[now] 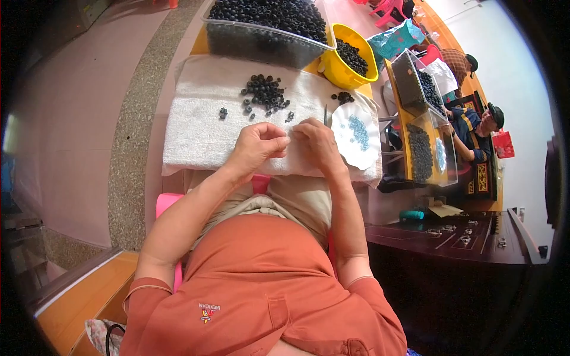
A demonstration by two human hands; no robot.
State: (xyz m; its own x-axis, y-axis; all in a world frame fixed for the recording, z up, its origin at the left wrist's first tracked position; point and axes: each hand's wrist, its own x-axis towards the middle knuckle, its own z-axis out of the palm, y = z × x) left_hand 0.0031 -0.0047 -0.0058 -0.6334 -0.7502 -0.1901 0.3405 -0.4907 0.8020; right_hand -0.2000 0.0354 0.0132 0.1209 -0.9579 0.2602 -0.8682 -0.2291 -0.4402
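Observation:
Over the near part of a white towel (pixel 199 139), my left hand (pixel 256 147) is closed in a pinch, thumb against the fingertips. Anything between them is too small to make out. To its right, my right hand (pixel 317 141) has its fingers curled down toward the towel, tips partly hidden. Just beyond both hands lies a loose pile of small black ring-shaped pieces (pixel 264 92), with a few strays nearer. A thin dark tool (pixel 325 114) lies by my right hand. Beside it, a white scalloped plate (pixel 344 145) carries tiny pale-blue bits (pixel 358 132).
A clear plastic bin (pixel 261 44) full of black pieces stands at the far edge, with a yellow basket (pixel 371 65) of them beside it. Several black pieces (pixel 342 98) lie near the plate. At right, another person (pixel 469 127) sits by clear containers (pixel 439 163).

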